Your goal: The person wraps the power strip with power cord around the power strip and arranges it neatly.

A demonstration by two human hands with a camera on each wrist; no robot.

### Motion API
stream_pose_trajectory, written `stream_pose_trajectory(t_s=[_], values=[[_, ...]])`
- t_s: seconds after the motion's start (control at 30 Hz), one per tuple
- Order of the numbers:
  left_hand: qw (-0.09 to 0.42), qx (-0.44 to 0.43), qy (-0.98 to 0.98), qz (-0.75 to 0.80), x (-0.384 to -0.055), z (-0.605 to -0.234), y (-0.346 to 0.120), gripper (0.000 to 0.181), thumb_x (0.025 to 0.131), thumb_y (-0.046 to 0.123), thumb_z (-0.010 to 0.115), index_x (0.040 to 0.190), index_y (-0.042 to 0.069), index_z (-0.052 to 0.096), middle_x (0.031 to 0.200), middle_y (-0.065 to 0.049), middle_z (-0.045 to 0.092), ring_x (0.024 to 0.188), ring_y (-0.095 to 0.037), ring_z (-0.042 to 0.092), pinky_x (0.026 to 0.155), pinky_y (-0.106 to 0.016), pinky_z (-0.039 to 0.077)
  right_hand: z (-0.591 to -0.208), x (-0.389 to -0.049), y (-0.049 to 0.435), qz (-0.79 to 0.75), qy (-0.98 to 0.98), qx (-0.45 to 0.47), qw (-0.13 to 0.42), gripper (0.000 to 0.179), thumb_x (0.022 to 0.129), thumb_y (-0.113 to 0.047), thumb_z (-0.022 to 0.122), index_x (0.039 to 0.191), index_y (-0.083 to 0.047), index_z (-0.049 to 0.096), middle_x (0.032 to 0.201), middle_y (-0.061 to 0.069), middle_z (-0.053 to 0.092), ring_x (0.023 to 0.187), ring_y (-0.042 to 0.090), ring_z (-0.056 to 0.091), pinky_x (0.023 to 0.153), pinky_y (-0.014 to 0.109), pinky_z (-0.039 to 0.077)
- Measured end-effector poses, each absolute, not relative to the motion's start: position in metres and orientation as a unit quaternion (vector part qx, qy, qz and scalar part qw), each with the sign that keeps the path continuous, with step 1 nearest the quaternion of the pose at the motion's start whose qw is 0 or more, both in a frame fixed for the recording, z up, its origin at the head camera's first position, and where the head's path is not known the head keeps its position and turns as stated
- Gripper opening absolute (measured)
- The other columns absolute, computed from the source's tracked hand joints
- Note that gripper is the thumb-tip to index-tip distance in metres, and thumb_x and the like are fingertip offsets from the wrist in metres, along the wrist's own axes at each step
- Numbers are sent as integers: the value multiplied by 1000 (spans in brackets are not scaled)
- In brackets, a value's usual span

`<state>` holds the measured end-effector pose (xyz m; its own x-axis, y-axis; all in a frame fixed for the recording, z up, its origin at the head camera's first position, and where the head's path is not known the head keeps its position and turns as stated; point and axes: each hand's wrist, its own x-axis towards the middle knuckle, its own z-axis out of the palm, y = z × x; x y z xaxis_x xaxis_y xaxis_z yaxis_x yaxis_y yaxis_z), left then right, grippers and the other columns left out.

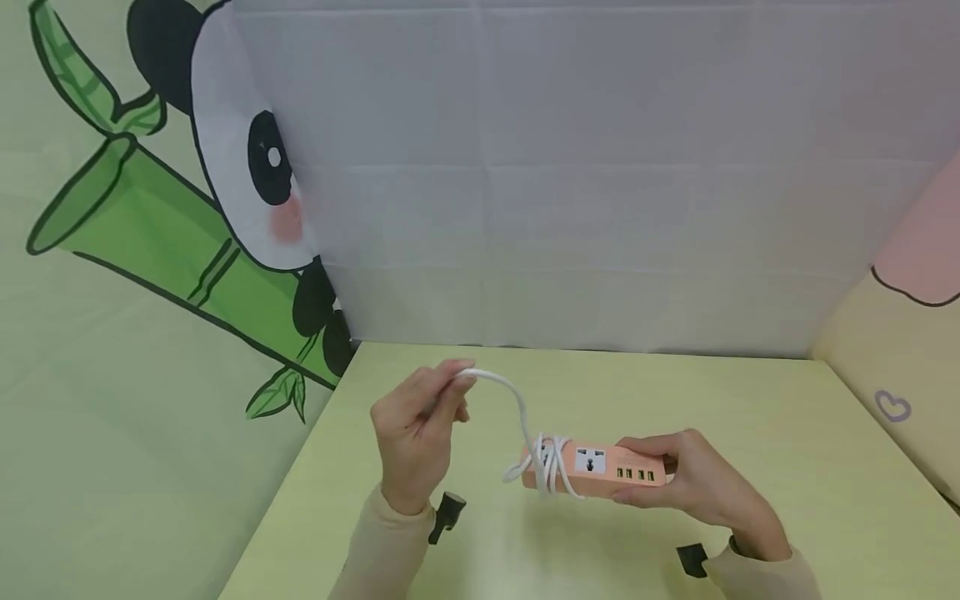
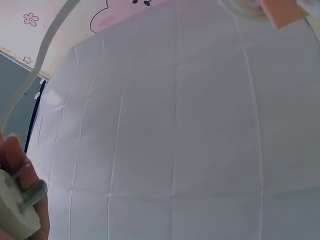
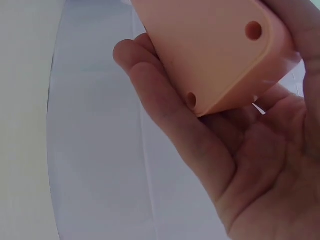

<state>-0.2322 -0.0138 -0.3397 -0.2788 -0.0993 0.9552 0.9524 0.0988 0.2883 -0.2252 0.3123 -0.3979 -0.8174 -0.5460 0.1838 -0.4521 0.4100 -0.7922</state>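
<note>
My right hand [image 1: 701, 479] grips the right end of an orange power strip [image 1: 603, 483], thumb on one long side and fingers on the other. The strip is held above the table, its socket and several USB ports facing up. White cord [image 1: 553, 467] is wound around its left end. From those turns a length of cord arches up to my left hand [image 1: 416, 417], which pinches it. In the left wrist view a white plug [image 2: 17, 207] with metal prongs sits inside the left hand. The strip's underside [image 3: 210, 55] shows two round holes in the right wrist view.
Beneath both hands lies a pale yellow table [image 1: 600, 558]. A grey-white cloth [image 1: 585, 183] hangs behind its far edge. Panda and bamboo drawings [image 1: 187, 242] cover the left wall. Black wrist mounts [image 1: 447, 512] stick out at both sleeves.
</note>
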Motion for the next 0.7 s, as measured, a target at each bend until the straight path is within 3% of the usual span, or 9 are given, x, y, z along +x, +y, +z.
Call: stream_pose_trajectory(t_s=[0.2,0.37,0.47,0.7], values=[[387,-358,-621,-580,-255,-324,-14,14,87,-3,75,101,-5,77,76,-14,71,57,-15,62,55,-22,55,-392,-222,317,-449,823,-346,37,43,83,-26,86,122,-12,73,93,-5,74,69,1,63,57,25,55],[345,-311,-663,-587,-270,-321,-13,17,85,-1,79,101,1,79,76,-12,72,56,-21,64,56,-27,57,-388,-224,322,-445,807,-386,32,38,84,-23,85,119,-17,73,91,-7,73,67,0,61,57,24,53],[339,-289,-683,-579,-280,-320,-10,16,85,3,80,101,4,80,77,-13,73,53,-21,62,57,-28,58,-386,-225,326,-439,807,-393,25,38,84,-22,85,119,-19,72,92,-8,73,69,1,61,58,23,53],[342,-263,-714,-552,-299,-325,1,15,87,12,80,102,9,81,83,-9,77,56,-7,59,49,-22,51,-384,-227,331,-429,803,-414,1,39,82,-21,86,119,-19,72,94,-9,73,71,3,62,60,22,52]])
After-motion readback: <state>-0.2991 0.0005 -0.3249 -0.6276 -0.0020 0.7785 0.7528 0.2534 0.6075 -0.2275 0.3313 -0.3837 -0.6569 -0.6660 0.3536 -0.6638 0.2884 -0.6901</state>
